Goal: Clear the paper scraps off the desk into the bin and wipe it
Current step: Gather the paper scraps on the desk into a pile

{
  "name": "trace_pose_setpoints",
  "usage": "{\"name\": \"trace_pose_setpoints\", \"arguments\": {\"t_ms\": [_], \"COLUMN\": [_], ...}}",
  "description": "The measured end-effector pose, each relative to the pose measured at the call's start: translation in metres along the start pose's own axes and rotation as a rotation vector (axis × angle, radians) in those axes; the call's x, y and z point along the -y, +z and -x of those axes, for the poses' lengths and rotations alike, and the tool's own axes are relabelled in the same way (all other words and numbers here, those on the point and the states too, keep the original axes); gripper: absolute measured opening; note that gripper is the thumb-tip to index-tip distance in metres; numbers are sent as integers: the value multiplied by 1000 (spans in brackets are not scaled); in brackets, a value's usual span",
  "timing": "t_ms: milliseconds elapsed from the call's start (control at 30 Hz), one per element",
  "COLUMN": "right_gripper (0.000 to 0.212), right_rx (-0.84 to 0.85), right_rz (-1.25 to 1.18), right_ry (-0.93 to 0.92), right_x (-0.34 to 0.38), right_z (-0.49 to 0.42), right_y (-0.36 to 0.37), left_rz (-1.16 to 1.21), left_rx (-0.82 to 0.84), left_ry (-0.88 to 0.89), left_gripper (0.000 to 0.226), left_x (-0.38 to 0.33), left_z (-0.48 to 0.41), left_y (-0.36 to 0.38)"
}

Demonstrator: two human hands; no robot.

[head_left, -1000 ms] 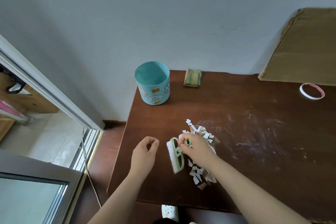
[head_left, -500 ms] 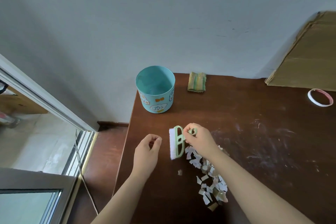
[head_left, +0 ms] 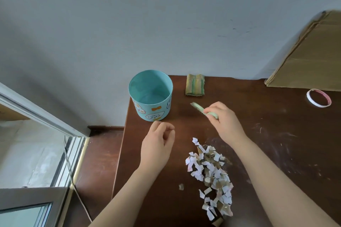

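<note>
Right grip [head_left: 224, 121] holds brush [head_left: 197, 107]; scraps [head_left: 210, 173] lie outside bin [head_left: 153, 113].

bin [head_left: 151, 111] left of cloth [head_left: 195, 84] | scraps [head_left: 210, 171] nearer | tape [head_left: 320, 105] far right

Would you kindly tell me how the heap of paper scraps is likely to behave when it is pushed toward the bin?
The paper scraps are small, thin, loose pieces, so they probably weigh little and would scatter rather than slide together. One stray piece already lies apart, suggesting bits get left behind.
</note>
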State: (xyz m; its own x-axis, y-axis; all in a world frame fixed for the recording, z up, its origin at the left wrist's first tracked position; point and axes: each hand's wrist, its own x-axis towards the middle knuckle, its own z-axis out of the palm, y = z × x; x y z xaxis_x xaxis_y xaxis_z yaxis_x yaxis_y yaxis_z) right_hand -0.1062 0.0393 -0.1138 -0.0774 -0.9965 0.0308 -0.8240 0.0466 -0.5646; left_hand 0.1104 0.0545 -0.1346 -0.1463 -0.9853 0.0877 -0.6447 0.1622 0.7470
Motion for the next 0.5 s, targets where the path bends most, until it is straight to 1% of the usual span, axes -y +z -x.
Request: {"name": "trace_pose_setpoints", "arguments": {"t_ms": [67, 133, 200, 267, 333, 400, 500], "right_gripper": [17, 15, 17, 21, 22, 20, 16], "right_rx": [97, 167, 237, 342, 409, 405, 223], "right_rz": [50, 65, 62, 47, 15, -4, -12], "right_ry": [-37, -97, -136, -152, -151, -178, -217], "right_x": [0, 2, 4, 4, 3, 5, 12], "right_z": [4, 15, 28, 40, 48, 48, 37], "right_y": [10, 21, 26, 25, 15, 7, 3], "left_rz": [-54, -98, -132, -174, -222, -276, -334], "left_rx": [0, -30, -86, -145, -164, -135, -84], "left_ry": [75, 124, 141, 141, 122, 71, 0], "left_gripper": [7, 17, 28, 41, 51, 55, 51], "left_x": [-6, -9, -12, -14, -17, -15, -10], "left_z": [-5, -10, -17, -26, -34, -40, -48], "left_y": [3, 3, 3, 3, 2, 1, 3]}}
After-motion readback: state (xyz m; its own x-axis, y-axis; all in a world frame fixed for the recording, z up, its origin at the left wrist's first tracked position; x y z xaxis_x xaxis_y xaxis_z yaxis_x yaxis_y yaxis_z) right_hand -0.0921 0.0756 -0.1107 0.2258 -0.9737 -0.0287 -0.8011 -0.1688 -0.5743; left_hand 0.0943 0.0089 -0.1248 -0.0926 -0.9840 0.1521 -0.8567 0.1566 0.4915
